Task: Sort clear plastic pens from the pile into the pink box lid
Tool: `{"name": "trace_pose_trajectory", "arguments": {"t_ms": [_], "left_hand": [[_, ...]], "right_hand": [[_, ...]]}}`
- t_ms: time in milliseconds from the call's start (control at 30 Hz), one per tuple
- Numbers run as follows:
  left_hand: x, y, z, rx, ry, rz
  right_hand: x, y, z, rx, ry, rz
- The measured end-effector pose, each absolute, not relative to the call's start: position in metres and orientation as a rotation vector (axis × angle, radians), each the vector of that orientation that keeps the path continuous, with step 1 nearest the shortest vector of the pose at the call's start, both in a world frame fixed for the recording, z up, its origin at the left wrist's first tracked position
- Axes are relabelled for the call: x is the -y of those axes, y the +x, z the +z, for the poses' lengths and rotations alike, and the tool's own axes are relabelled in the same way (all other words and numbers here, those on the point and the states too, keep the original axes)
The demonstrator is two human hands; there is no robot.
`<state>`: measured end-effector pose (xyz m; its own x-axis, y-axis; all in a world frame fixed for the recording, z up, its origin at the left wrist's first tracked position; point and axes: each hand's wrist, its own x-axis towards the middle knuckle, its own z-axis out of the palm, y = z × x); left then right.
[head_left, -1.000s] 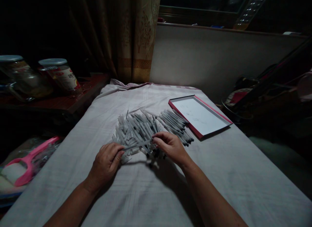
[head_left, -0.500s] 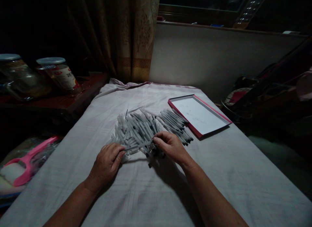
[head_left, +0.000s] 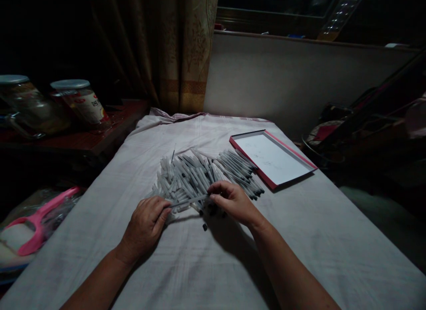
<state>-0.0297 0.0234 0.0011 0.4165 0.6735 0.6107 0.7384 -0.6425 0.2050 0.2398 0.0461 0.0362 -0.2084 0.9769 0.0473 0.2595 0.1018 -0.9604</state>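
Between my two hands lies one slim, clear pen [head_left: 189, 200], held nearly level above the front of a pile. My left hand [head_left: 145, 220] pinches its left end. At its right end, the fingertips of my right hand [head_left: 232, 200] are closed on it. Behind it spreads a loose heap of clear pen parts [head_left: 186, 174], some dark-tipped. A neater row of pens with black ends [head_left: 238, 168] lies to the right of the heap. One small black cap [head_left: 205, 227] rests on the cloth just in front. My right hand hides part of the pile.
A shallow red-edged box lid [head_left: 274, 159] with a white inside lies beyond the pens on the white cloth [head_left: 199, 265]. Jars [head_left: 80, 103] stand on a dark red cabinet [head_left: 109, 128] at left. Below them is a pink-handled item [head_left: 40, 221]. A curtain [head_left: 186, 57] hangs behind.
My right hand's fingers have shifted slightly at the pen's right end, the index finger arching a little more. The left hand and the pile look almost the same.
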Motion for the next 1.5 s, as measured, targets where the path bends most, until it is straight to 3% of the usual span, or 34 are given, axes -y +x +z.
{"name": "trace_pose_trajectory", "arguments": {"t_ms": [933,1333,1500], "left_hand": [[-0.022,-0.033,-0.003,1.281,-2.561,-1.038],[-0.021,-0.032,0.004,1.391,-2.653,-1.083],[-0.026,-0.040,0.004,1.410,-2.591,-1.192]], "right_hand": [[-0.045,0.237,0.036,1.567,-1.283,1.261],[-0.045,0.245,0.040,1.694,-1.101,0.965],[-0.052,0.257,0.038,1.499,-1.198,0.838]]}}
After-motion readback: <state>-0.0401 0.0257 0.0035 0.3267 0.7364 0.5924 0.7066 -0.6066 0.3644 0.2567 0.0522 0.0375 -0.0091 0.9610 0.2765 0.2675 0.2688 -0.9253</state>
